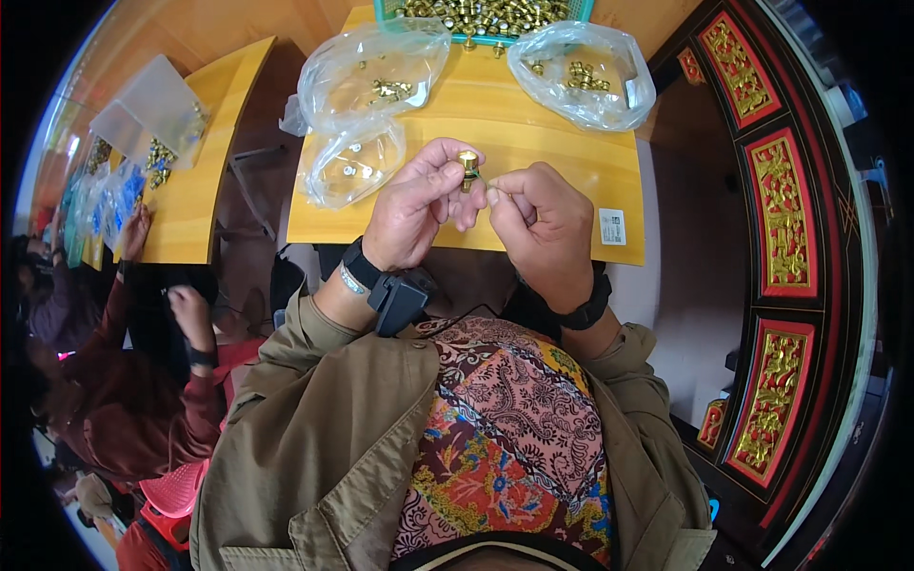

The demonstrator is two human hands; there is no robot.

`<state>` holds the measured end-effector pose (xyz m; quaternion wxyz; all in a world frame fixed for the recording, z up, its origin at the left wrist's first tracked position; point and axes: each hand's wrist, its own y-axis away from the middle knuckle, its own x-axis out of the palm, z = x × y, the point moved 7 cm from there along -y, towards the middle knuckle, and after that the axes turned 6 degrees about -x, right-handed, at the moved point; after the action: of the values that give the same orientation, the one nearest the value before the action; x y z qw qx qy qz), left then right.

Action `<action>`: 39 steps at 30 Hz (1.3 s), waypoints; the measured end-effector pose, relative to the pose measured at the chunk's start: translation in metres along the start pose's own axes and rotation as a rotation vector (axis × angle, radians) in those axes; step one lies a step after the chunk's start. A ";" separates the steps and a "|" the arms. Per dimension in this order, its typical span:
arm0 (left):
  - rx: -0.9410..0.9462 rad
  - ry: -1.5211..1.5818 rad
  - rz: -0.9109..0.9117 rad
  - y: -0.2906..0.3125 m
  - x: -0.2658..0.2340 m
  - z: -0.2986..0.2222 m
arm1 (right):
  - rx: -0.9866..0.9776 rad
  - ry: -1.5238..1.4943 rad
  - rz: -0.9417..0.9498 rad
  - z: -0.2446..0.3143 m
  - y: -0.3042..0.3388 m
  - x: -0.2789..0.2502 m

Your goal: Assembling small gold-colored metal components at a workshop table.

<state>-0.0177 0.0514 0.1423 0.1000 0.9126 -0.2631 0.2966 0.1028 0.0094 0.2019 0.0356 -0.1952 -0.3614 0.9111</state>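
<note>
My left hand (419,195) is closed around a small gold-coloured metal fitting (467,164), held upright between thumb and fingers above the table. A thin dark band shows around the fitting's middle. Close beside it, my right hand (543,217) is pinched, thumb against forefinger. Something thin and dark shows near its fingertips, too small to name. Beyond my hands lie open clear plastic bags: one at the back left (328,71) and one at the back right (533,90) hold gold-coloured fittings, and a smaller one (324,181) holds a few small silvery pieces.
A green basket (388,11) heaped with gold-coloured fittings stands at the yellow table's (476,105) far edge. A white label (612,227) lies near its right front corner. Another person's hand (136,231) is at the left table (181,224), near a clear bin (143,109). Carved red-and-gold panels (785,214) line the right.
</note>
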 end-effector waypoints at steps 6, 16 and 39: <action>-0.071 0.046 0.074 0.005 -0.003 -0.002 | 0.021 0.011 0.042 0.004 -0.002 0.003; -0.117 0.050 0.042 0.004 -0.007 0.004 | 0.083 -0.040 0.052 -0.009 0.001 0.006; -0.034 -0.294 -0.174 -0.001 -0.017 -0.007 | 0.157 -0.094 -0.100 -0.033 0.016 0.023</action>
<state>-0.0325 0.0621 0.1374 0.1009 0.9637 -0.1998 0.1455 0.0954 0.0234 0.1619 0.0793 -0.1307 -0.2993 0.9418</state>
